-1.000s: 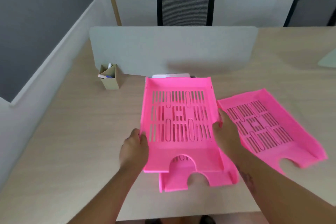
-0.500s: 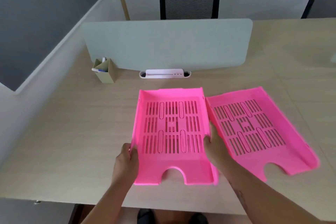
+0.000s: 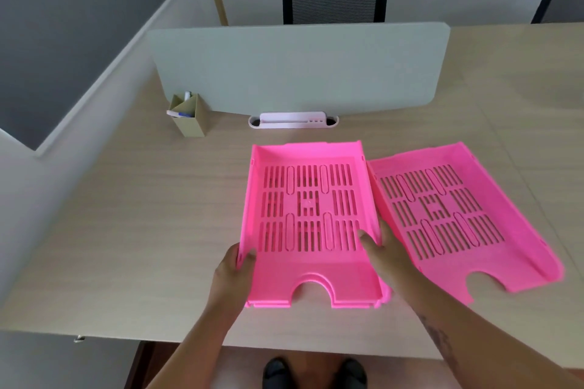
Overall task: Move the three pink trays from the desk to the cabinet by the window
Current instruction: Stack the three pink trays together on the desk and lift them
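The lifted tray (image 3: 311,218) now sits nested on the lower one on the desk (image 3: 126,230), no longer raised. Left hand (image 3: 232,271) and right hand (image 3: 384,254) grip its sides. Three trays: two stacked, the third tray (image 3: 458,218) just beside.

Even, soft, bright light; faint shadows under the pink trays (image 3: 309,275). Wide-angle bowing at frame edges. Slight softness overall; pink saturated, no hard glare.

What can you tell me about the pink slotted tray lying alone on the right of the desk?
The loose pink plastic letter tray lies flat on the pale wooden desk, angled slightly. Its floor has rows of slots, low walls run along three sides, and the near edge has a rounded notch. No hand holds it; its left wall sits close beside the held tray stack.
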The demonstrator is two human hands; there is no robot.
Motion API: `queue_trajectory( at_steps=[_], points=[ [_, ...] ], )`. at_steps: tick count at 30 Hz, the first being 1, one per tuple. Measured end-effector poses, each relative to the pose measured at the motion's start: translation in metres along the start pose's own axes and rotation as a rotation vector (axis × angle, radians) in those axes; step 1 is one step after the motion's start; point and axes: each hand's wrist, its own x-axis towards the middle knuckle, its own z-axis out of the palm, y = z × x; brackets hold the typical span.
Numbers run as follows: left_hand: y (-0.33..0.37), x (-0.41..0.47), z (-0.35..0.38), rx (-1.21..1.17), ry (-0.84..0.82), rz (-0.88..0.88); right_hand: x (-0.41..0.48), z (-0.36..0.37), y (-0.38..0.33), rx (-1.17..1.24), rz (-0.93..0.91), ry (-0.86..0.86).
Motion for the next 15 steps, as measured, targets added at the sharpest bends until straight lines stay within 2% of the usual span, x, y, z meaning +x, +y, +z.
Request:
queue_trajectory(
  at_steps=[2, 7, 11, 15],
  points=[
    [-0.018, -0.013, 0.000, -0.038, -0.027, 0.009, -0.018, 0.004, 0.010, 0.106, 0.072, 0.022],
    [-0.049, -0.029, 0.005, -0.032, 0.030, -0.019, -0.054, 0.018, 0.017, 0.294, 0.194, 0.170],
    [-0.053, -0.026, 0.004, -0.039, 0.029, 0.007, -0.064, 0.025, 0.012, 0.333, 0.222, 0.199],
    [-0.049, -0.020, -0.001, -0.029, 0.006, 0.050, -0.047, 0.022, 0.004, 0.188, 0.219, 0.158]
  ],
)
